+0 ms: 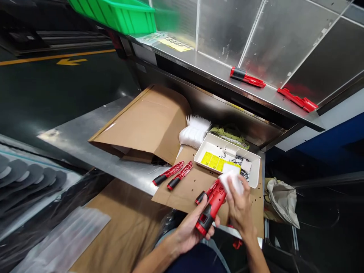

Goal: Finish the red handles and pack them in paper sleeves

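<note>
My left hand (190, 232) is closed around the lower black part of a red and black plastic tool housing (214, 203), which slants up to the right. In my right hand (241, 206) a white wipe (231, 181), slightly blurred, is pinched at the housing's upper red end. The wipe partly covers that end. Behind the held housing, another red and black piece (201, 197) shows in part. Two slim red and black housing halves (168, 173) lie side by side on the cardboard sheet (186, 197), left of my hands.
A white tray (256, 163) with small dark parts and a yellow label stands just beyond my right hand. Behind it are a stack of white sheets (195, 132) and a large cardboard box (145, 121). Red housings (248, 77) and a green bin (125, 17) sit on the shelf.
</note>
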The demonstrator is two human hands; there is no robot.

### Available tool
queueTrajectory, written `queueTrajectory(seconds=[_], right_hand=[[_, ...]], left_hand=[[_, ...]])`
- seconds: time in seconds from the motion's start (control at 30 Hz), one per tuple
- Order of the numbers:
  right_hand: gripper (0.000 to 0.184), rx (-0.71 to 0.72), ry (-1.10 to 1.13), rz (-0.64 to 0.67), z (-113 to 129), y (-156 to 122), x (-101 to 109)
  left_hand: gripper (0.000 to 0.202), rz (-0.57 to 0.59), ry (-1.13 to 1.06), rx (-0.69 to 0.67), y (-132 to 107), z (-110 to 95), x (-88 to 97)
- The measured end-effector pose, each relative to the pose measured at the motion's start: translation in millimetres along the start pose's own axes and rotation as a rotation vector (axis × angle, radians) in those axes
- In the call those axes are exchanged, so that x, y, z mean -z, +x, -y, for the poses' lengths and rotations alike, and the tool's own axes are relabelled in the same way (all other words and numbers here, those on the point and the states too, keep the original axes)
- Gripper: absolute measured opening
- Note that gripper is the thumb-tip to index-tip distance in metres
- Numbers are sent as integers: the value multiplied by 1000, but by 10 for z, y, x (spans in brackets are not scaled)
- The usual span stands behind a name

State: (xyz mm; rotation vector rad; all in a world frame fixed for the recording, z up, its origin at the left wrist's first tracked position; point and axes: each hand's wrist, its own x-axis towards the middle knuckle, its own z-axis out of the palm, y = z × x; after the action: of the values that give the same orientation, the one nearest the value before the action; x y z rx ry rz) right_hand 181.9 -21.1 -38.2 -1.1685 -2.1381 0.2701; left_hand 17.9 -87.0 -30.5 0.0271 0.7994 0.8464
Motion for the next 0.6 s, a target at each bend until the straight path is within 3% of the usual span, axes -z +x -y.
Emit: queueTrajectory(seconds=[0.07,0.13,0.27,0.4,0.53,0.6], right_hand=[[45,-16,-64,-102,-27,102,102],[49,17,-47,-110,8,84,217],[49,213,38,118,118,-80,419],[52,78,-58,18,151,-99,555],[54,220,-43,95,274,-112,573],[54,170,-95,53,329,-125,552]], left_hand=[[69,69,-36,88,-29,-26,-108],[75,126,-61,174,-45,-55,-153],[79,224,-45,245,-36,-70,-179],[87,308,160,197,-1,-30,-196],[91,262,315,91,-12,-17,-208],[92,243,341,61,-35,-32,-229]])
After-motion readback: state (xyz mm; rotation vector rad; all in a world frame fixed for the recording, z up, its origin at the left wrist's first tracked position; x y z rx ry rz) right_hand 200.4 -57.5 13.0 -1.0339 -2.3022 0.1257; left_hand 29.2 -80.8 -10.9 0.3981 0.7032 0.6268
